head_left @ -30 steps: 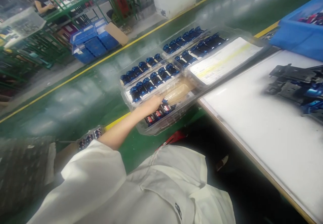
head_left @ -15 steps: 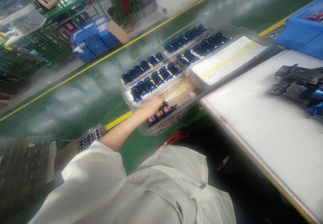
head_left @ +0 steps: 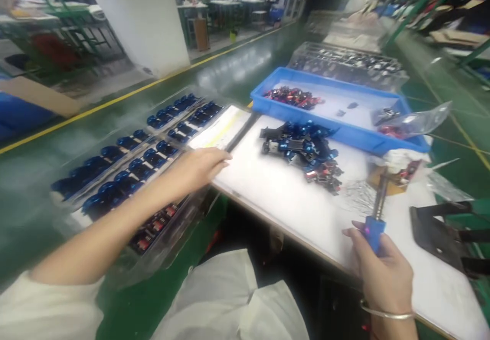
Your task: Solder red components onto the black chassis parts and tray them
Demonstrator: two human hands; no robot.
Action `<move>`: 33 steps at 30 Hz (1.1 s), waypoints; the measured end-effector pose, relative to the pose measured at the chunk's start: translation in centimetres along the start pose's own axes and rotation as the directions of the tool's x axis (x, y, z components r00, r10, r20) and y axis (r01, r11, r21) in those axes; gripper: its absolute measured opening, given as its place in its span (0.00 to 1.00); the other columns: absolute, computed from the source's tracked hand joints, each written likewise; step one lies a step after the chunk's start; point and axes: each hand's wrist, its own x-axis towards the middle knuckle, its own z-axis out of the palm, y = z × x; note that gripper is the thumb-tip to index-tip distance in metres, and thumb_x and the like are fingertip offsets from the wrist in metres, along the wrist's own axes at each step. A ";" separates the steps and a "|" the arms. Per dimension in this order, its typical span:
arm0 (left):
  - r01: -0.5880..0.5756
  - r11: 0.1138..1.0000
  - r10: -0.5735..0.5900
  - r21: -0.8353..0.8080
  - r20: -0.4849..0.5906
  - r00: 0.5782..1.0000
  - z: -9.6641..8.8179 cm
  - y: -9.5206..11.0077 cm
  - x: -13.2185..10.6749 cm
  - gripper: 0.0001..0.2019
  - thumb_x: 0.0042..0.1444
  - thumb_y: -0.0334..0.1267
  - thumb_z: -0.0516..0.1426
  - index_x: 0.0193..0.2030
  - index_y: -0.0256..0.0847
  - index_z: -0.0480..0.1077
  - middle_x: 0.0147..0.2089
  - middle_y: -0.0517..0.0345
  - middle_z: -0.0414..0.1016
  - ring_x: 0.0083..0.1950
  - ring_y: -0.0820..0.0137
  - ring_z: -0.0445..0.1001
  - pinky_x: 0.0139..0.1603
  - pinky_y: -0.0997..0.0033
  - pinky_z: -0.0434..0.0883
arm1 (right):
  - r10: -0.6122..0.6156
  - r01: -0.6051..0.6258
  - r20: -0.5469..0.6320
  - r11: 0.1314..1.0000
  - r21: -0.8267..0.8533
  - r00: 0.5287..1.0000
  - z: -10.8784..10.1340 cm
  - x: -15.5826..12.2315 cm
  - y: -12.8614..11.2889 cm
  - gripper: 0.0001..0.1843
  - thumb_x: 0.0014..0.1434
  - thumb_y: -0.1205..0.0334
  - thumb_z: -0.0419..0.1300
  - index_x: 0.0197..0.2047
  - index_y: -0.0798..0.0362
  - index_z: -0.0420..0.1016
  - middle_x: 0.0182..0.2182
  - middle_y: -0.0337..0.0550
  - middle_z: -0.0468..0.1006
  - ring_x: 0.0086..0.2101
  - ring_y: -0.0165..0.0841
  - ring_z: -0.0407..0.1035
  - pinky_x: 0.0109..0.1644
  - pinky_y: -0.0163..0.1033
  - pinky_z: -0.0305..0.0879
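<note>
My left hand is in the air over the near left corner of the white tabletop, beside the clear plastic tray. Its fingers point right, loosely stretched, and I see nothing in them. Blue parts stand in rows in the tray, with several red-and-black pieces near its front. At the right, my right hand is closed around the blue handle of what looks like a soldering iron, its metal barrel pointing up and away. A heap of black and blue parts lies mid-table.
A blue bin with red and black pieces stands at the table's back. Thin wire bits lie near a small brown box. A black bracket is at the right edge. A paper sheet lies on the tray.
My view has swung right, bringing the blue bin and my right hand with the iron into sight. My left hand has left the tray's front compartment and moved right to the table edge.
</note>
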 end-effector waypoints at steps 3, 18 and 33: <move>-0.091 0.990 0.089 -0.110 -0.023 0.996 1.6 2.2 5.8 0.14 0.64 0.35 0.52 0.51 0.40 0.75 0.49 0.52 0.81 0.51 0.62 0.79 0.55 0.60 0.73 | 0.064 -0.063 -0.020 0.997 0.053 0.998 0.0 -0.5 -0.6 0.30 0.48 0.37 0.67 0.43 0.55 0.78 0.16 0.33 0.65 0.16 0.26 0.53 0.16 0.33 0.51; -0.250 0.966 0.248 -0.057 -0.051 0.968 9.1 4.8 17.9 0.19 0.61 0.37 0.59 0.59 0.41 0.66 0.58 0.45 0.75 0.60 0.56 0.73 0.60 0.52 0.70 | 0.161 -0.173 0.084 0.972 0.161 0.983 -0.6 1.5 2.5 0.30 0.47 0.37 0.66 0.43 0.53 0.78 0.22 0.39 0.75 0.13 0.26 0.54 0.13 0.34 0.53; -0.358 0.922 0.298 -0.148 -0.318 0.900 6.3 7.9 13.8 0.28 0.57 0.29 0.61 0.63 0.43 0.58 0.54 0.47 0.71 0.53 0.61 0.74 0.50 0.60 0.75 | 0.162 -0.161 0.024 0.938 0.306 0.987 -0.4 1.1 0.7 0.31 0.46 0.37 0.68 0.41 0.56 0.79 0.22 0.40 0.74 0.13 0.23 0.51 0.13 0.32 0.47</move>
